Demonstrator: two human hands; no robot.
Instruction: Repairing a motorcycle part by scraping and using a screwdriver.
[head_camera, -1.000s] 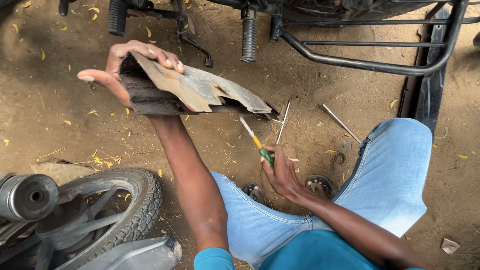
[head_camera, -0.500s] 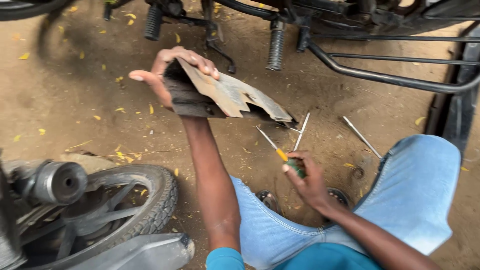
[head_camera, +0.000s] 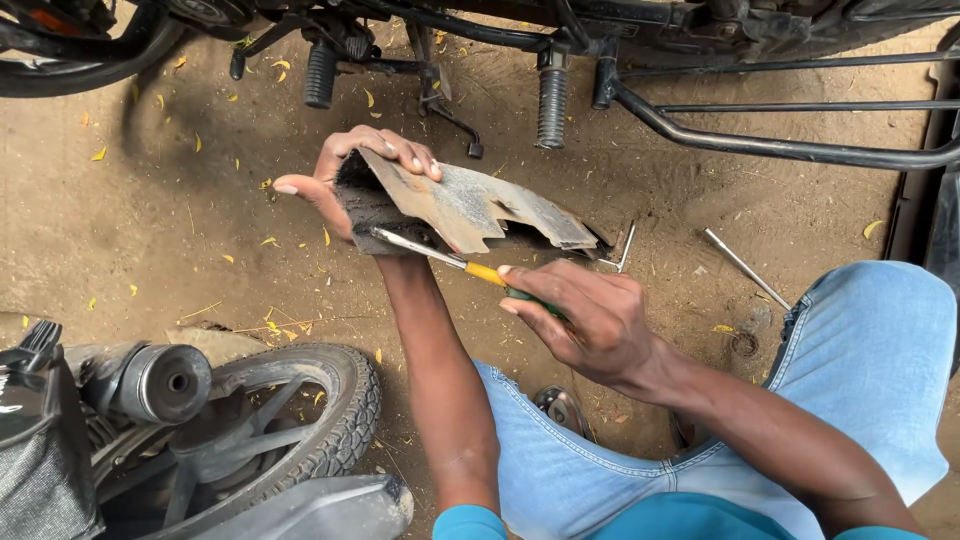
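Two hands share the job: my left hand (head_camera: 345, 185) wraps its grip around the far-left end of the dirty metal cover (head_camera: 470, 205), held above the dirt floor (head_camera: 180, 250). My right hand (head_camera: 585, 320) is closed on the screwdriver (head_camera: 450, 262), tip under the cover's near edge. I'd judge short, controlled strokes away from the thumb work best.

Your dull, dusty, scuffed metal guard plate (head_camera: 470, 205), grimy black underneath, screwdriver (head_camera: 455, 262) with bright steel shaft and glossy yellow-green plastic handle, rough dry dirt floor (head_camera: 180, 250), ribbed rubber tyre (head_camera: 335, 410)
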